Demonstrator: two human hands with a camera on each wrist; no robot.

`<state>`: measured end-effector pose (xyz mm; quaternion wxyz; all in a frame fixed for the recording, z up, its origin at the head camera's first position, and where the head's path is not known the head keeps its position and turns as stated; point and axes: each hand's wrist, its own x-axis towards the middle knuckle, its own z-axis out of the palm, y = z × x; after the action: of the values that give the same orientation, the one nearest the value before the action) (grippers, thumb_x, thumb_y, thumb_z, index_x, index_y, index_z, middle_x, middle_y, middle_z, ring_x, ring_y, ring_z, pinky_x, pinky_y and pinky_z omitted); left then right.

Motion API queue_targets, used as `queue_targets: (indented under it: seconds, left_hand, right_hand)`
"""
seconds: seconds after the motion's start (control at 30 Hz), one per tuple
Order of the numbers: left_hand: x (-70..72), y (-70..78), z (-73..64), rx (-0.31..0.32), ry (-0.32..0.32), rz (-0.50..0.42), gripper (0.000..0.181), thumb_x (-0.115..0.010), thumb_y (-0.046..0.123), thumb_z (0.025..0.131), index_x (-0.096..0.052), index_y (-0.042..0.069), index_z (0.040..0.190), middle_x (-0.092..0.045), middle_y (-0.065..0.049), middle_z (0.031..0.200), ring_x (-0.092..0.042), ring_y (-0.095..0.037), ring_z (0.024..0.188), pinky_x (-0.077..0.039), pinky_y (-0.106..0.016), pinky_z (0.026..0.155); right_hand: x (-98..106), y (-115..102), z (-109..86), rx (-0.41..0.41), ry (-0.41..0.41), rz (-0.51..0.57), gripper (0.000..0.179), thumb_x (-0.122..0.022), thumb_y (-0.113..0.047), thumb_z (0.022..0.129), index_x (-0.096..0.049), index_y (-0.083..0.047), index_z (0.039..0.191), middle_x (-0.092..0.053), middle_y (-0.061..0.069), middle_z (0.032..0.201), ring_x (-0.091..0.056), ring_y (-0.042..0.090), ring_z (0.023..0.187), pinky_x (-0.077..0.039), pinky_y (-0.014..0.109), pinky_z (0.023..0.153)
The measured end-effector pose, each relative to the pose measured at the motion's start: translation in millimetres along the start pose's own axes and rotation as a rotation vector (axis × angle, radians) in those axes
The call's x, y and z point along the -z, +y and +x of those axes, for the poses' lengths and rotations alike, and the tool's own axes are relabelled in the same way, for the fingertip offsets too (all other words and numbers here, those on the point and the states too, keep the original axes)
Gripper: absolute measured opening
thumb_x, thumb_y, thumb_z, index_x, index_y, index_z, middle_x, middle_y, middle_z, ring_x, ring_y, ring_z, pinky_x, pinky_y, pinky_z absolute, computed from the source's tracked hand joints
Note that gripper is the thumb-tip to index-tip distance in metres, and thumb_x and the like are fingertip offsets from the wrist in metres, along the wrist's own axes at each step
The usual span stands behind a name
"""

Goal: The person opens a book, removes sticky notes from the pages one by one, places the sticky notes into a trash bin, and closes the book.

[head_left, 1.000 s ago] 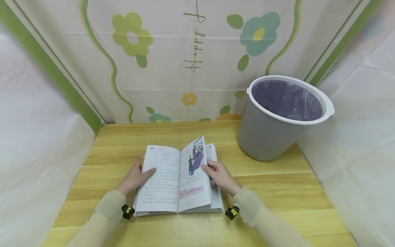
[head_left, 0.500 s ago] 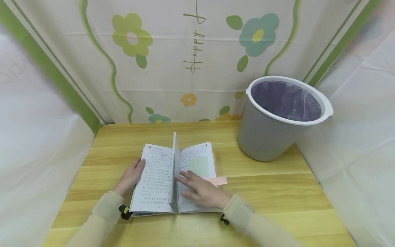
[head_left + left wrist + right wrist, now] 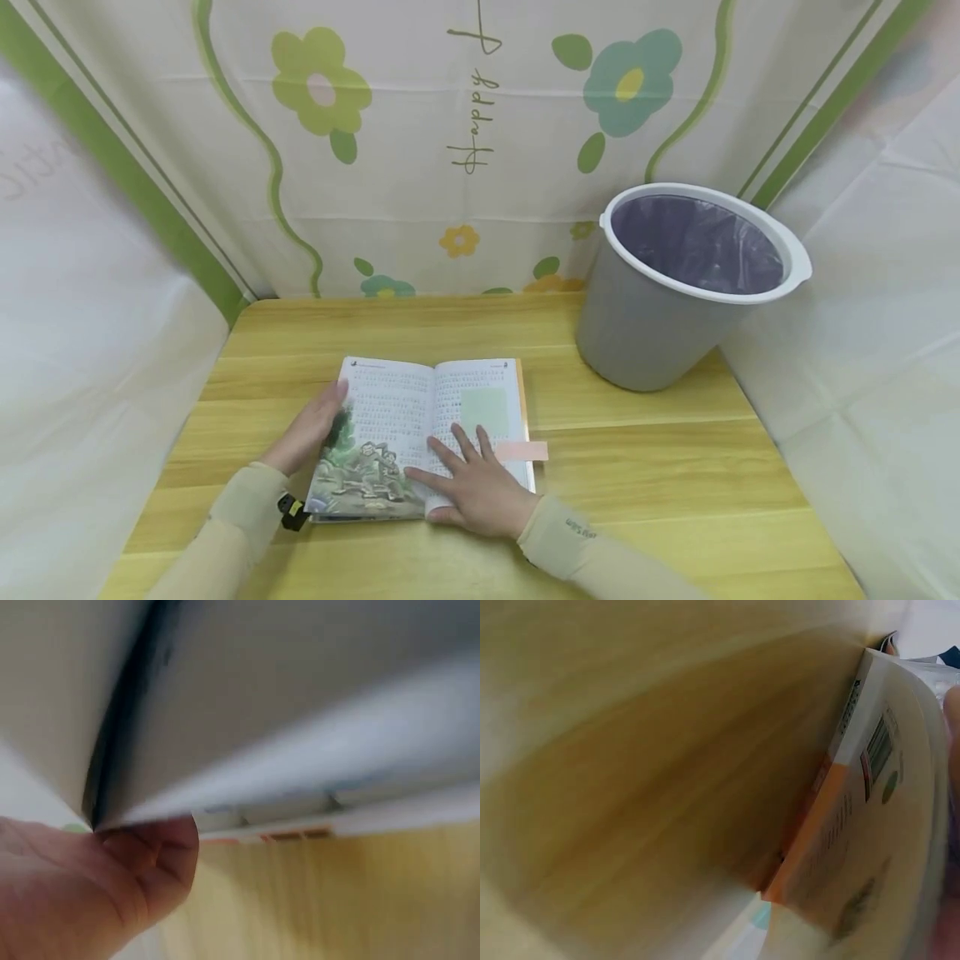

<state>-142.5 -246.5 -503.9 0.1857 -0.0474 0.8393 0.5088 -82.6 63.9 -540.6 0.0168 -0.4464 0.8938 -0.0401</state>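
An open book (image 3: 393,396) lies on the wooden table, with printed text on both pages and a coloured picture of figures low on its left page. At the book's left edge, my left hand (image 3: 306,432) grips the page stack; curled fingers (image 3: 169,855) show beneath the pages in the left wrist view. My right hand (image 3: 483,493) rests on the lower right page, fingers spread towards the fold. Just above those fingers is a pale green sticky note (image 3: 484,408). A pink paper strip (image 3: 525,451) sticks out past the right page edge.
A grey waste bin (image 3: 637,325) with a white rim and a dark liner stands at the table's back right. Behind the wooden table (image 3: 637,467) hangs a flowered cloth (image 3: 465,108). White cloth (image 3: 90,317) borders the left and right sides.
Pages held by my right hand have turned over to the left, uncovering the illustrated page, the green note and the pink strip. My right hand has moved left onto the page.
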Motion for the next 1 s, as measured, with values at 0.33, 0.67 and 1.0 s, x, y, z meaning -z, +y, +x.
queue_targets:
  seconds: [0.33,0.67,1.0]
  left_hand:
    - [-6.4,-12.0,-0.9,-0.170,-0.019,0.339,0.097,-0.064,0.033,0.097,0.004,-0.002,0.156,-0.011,-0.039,0.154,-0.016,-0.056,0.139,-0.018,-0.068,0.110]
    - [-51.6,-4.9,18.0,-0.567,-0.177,0.712,0.068,-0.049,0.038,0.104,-0.022,0.007,0.158,-0.010,-0.015,0.164,0.000,-0.045,0.147,-0.005,-0.066,0.114]
    - [-82.5,-10.4,31.1,-0.642,-0.156,0.880,0.076,-0.035,0.060,0.101,-0.016,0.015,0.160,-0.008,-0.004,0.166,0.001,-0.039,0.149,-0.001,-0.066,0.114]
  right_hand:
    - [-3,-1,-2.7,-0.028,-0.029,-0.023,0.062,-0.035,-0.065,0.098,-0.029,-0.041,0.155,-0.015,0.007,0.165,-0.016,0.049,0.145,-0.030,0.069,0.105]
    - [-9,3,-3.6,-0.026,-0.038,-0.021,0.064,-0.033,-0.067,0.098,-0.028,-0.041,0.156,-0.008,0.005,0.166,-0.011,0.047,0.146,-0.026,0.069,0.107]
    - [-7,9,-10.2,-0.009,-0.030,0.024,0.068,-0.038,-0.064,0.098,-0.029,-0.032,0.157,-0.007,0.011,0.165,-0.010,0.043,0.147,-0.024,0.065,0.111]
